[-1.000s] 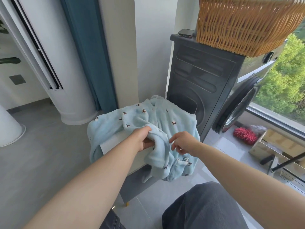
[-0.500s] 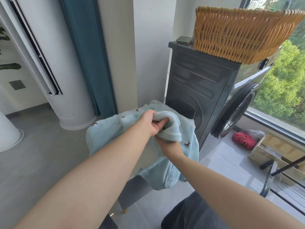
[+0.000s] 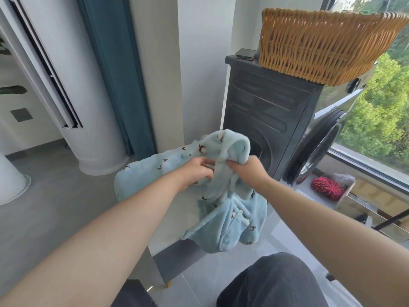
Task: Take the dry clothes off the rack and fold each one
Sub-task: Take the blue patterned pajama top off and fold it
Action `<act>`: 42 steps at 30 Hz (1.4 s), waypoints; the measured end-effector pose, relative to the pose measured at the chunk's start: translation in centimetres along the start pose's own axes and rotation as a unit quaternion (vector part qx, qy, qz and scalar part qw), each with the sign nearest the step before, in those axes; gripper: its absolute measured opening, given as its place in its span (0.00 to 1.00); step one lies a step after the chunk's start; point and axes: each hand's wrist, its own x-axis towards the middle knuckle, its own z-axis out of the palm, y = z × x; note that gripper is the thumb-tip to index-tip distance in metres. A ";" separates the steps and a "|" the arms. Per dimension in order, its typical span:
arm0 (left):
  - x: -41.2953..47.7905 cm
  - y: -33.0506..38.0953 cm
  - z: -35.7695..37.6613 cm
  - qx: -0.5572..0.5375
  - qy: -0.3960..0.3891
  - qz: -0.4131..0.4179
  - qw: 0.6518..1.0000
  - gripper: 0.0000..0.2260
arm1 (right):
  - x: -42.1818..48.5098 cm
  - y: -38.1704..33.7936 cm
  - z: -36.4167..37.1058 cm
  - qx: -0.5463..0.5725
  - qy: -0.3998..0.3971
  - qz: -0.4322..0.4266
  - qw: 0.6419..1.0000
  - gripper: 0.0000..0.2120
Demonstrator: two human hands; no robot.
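A light blue fleece garment [image 3: 223,224] with small dark prints lies bunched on a low pale table [image 3: 174,220] in front of me, and part of it hangs over the table's right edge. My right hand [image 3: 249,171] grips a raised fold of the garment in a fist. Just left of it, my left hand [image 3: 197,171] has its fingers curled into the fabric. The two hands are close together above the table. Thin dark bars of the drying rack [image 3: 389,221] show at the lower right edge.
A dark washing machine [image 3: 272,116] stands right behind the table, with a wicker basket [image 3: 321,43] and a phone [image 3: 244,53] on top. A white column [image 3: 88,120] and teal curtain [image 3: 115,69] are at left. A red brush [image 3: 326,188] and boxes lie by the window. My knee [image 3: 274,282] is below.
My right hand came out from under the fabric and now grips a fold to the right of my left hand. My left hand dropped lower and let go of the top fold.
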 end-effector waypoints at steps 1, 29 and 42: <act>0.1 -0.3 0.2 0.051 -0.015 0.013 0.999 0.17 | 0.3 -0.5 -0.6 -0.008 -0.007 -0.003 1.000 0.09; -0.9 -6.0 -2.8 -0.028 -0.108 -0.127 0.986 0.21 | 1.4 4.0 2.2 0.080 -0.334 0.131 0.930 0.07; -1.6 -7.7 -4.7 0.700 -0.270 -0.158 0.642 0.16 | 1.2 5.4 1.7 -0.004 -0.424 0.203 0.883 0.09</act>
